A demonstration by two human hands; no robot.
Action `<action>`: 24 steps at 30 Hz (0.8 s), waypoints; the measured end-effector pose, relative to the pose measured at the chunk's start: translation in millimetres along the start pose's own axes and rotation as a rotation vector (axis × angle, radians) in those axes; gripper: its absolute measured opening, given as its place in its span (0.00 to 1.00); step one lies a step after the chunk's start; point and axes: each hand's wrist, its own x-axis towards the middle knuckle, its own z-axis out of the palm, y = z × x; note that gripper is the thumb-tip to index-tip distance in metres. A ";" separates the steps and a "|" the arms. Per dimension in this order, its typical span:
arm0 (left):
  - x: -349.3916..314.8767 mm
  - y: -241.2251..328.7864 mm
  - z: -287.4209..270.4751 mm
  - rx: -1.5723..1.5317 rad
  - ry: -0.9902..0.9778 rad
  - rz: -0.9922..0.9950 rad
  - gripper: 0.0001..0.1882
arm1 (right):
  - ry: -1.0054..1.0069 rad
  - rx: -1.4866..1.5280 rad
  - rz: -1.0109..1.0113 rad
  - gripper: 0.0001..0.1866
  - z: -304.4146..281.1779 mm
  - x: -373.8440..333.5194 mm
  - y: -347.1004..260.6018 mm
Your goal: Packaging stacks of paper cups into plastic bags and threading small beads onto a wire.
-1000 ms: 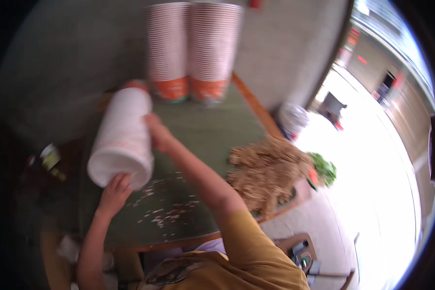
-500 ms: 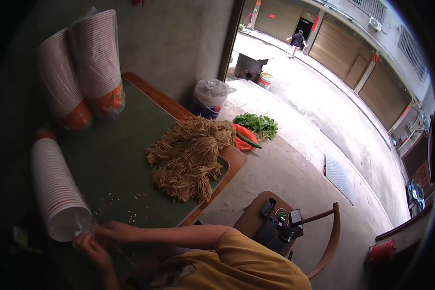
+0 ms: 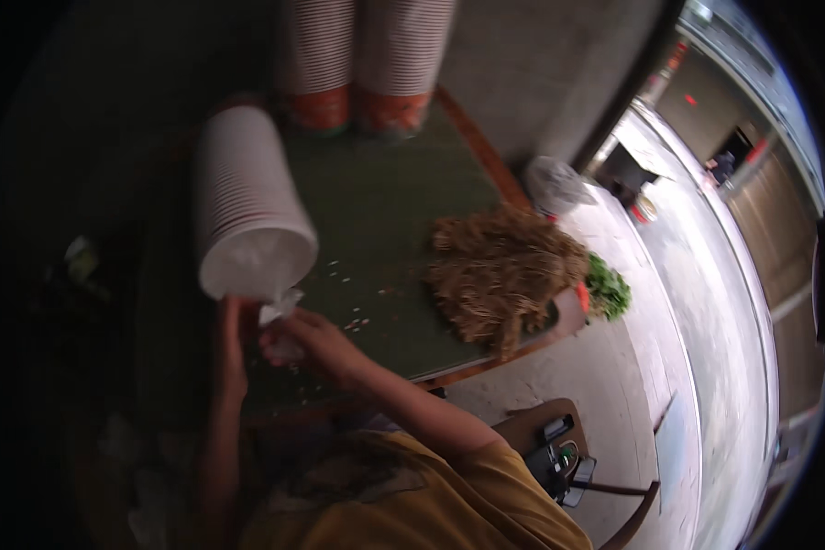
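Observation:
A long stack of white paper bowls [image 3: 252, 183] in a clear plastic sleeve lies on the green table, its open end towards me. My right hand [image 3: 307, 339] is closed on the bunched end of the plastic sleeve [image 3: 278, 308], just below the rim of the nearest bowl. Close beside it, my left hand [image 3: 236, 321] reaches up to the lower edge of that rim. Its fingers are blurred and partly hidden there, so their grip does not show.
Two more wrapped bowl stacks [image 3: 403, 55] stand upright at the back. A heap of brown noodles [image 3: 509, 275] covers the table's right side, near leafy greens [image 3: 607, 289]. Small pale bits [image 3: 353, 324] are scattered on the tabletop [image 3: 367, 211]. A chair [image 3: 522, 422] holding electronic devices stands at lower right.
The view has swung left, so the table and its things appear farther right. My left hand has shifted up to the bowl rim, while my right hand stays at the sleeve end.

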 end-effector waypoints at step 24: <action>18.2 23.8 42.1 -0.233 -0.179 -0.361 0.09 | 0.259 -1.085 -0.208 0.10 33.0 -77.8 29.4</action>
